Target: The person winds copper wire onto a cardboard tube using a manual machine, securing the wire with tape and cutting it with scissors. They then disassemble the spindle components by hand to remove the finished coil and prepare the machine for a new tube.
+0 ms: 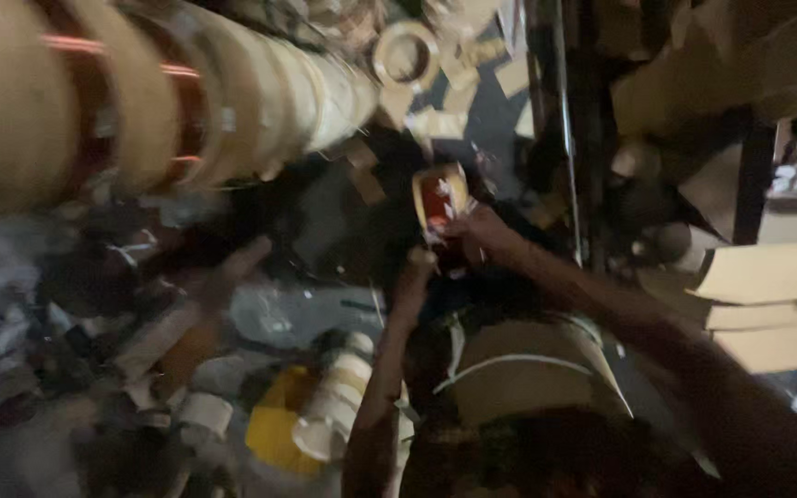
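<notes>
Both hands, left and right, grip a red tape roll (blurred), fingers closed on it.

Both bare forearms reached forward and up from the lower edge, converging near the middle. Right hand sat higher, fingers curled shut in a grasp, wrist bent slightly inward, arm running long from the lower right. Left hand was just below it, fingers bunched, forearm rising nearly vertical. Motion blur hid finer finger detail.

Red-and-white labelled tape roll at centre, in right hand.
</notes>
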